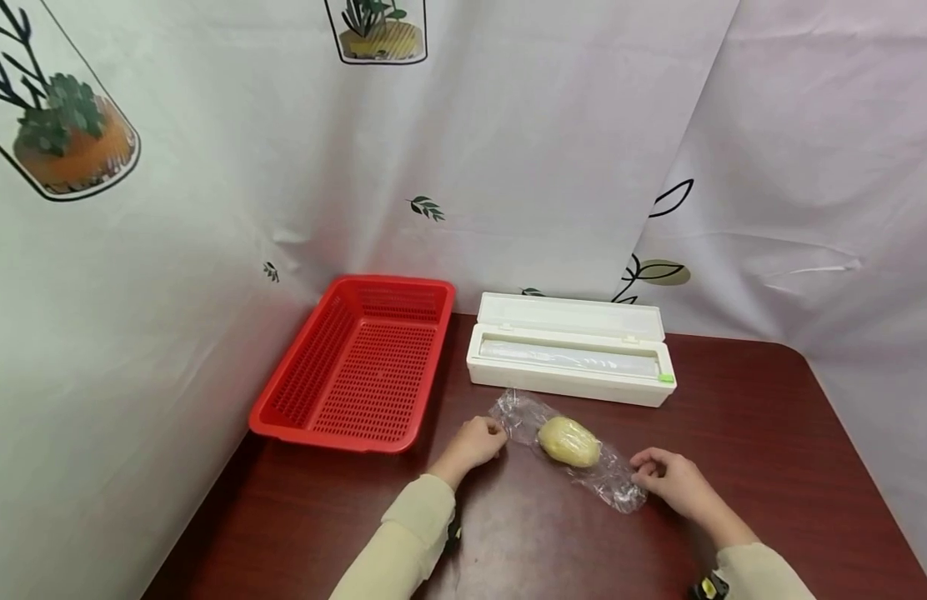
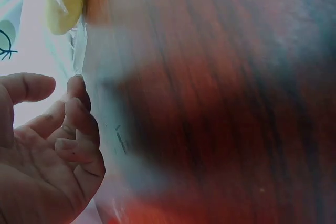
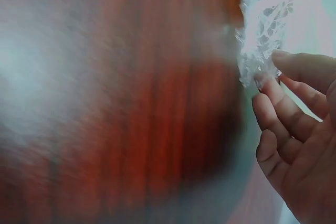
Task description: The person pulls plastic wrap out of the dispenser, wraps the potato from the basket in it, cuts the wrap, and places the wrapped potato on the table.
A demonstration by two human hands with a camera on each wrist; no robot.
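Note:
A yellow oval piece of produce, like a peeled potato, lies on the table inside clear plastic wrap. Loose, crumpled ends of wrap stretch out on both sides of it. My left hand is beside the left end; in the left wrist view its fingertips are at the edge of the film, the thumb apart from them. At the other end is my right hand. In the right wrist view, its thumb and fingers touch the crumpled wrap with a gap between them.
Behind the produce stands a white plastic wrap dispenser, lid raised, a roll inside. A red perforated basket sits at the back left of the dark red table. A patterned white curtain encloses the back and sides.

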